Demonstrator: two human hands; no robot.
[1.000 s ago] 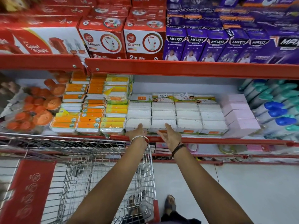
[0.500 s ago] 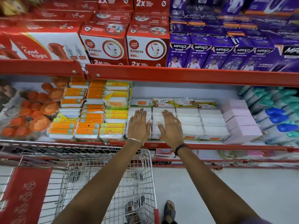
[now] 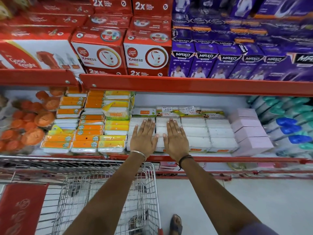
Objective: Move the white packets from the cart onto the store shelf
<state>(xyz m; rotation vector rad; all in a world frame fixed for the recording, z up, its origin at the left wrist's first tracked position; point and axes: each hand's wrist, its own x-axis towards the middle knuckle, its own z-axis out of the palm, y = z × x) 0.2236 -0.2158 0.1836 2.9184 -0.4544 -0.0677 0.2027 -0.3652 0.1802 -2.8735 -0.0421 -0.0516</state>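
- While both arms reach over the wire cart [image 3: 108,192] at lower left, the left hand [image 3: 143,138] and right hand [image 3: 175,139] lie flat, fingers spread, gripping nothing.
- Both palms press side by side on the white packets [image 3: 194,131] stacked mid-frame on the store shelf [image 3: 237,159].
- Orange packets [image 3: 88,131] sit just left of them, pink boxes [image 3: 249,131] just right.

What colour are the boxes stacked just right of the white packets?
Pale pink boxes, clearest in the head view.
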